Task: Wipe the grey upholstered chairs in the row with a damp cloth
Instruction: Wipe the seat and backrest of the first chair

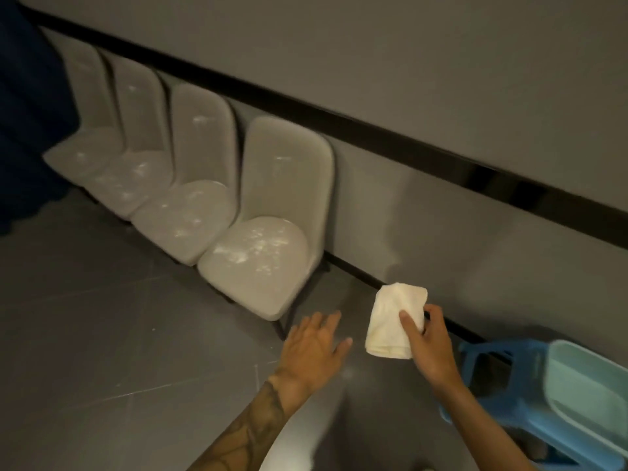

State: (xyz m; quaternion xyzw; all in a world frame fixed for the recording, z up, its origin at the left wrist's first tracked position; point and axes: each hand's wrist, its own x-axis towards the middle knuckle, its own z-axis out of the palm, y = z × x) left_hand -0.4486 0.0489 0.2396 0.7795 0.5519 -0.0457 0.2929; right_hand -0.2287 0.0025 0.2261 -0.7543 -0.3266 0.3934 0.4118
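Several grey upholstered chairs stand in a row against the wall, running from the nearest chair (268, 253) back to the far left. White dusty smears show on their seats and backs. My right hand (430, 348) holds a folded white cloth (394, 321) above the floor, to the right of the nearest chair. My left hand (314, 346) hovers with its fingers spread just below that chair's front edge, holding nothing. Neither hand touches a chair.
A blue plastic stool (503, 375) lies at the lower right with a pale green basin (594, 385) on it. A black rail (373, 130) runs along the grey wall. Dark blue fabric (23, 113) hangs at the far left. Grey tiled floor lies in front.
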